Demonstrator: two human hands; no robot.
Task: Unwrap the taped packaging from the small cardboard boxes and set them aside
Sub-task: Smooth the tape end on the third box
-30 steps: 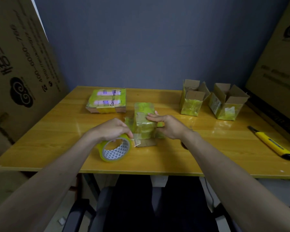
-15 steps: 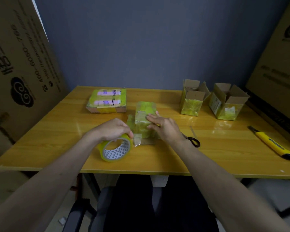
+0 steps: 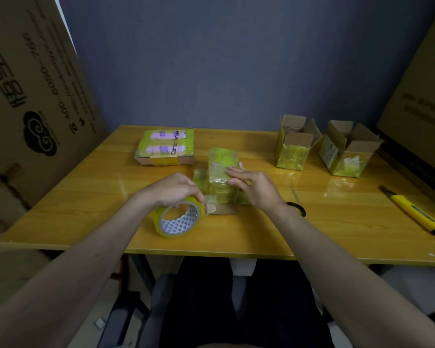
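A taped box stands at the middle of the wooden table, pressed from 3 o'clock by the straight fingers of the right hand. At its 8 o'clock, a tape roll is gripped from above by the left hand. Two opened boxes are seen at 2 o'clock, a flat package at 11 o'clock, and a yellow utility knife at 3 o'clock.

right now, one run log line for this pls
left hand: grips tape roll | right hand: flat on taped box | stage: box wrapped
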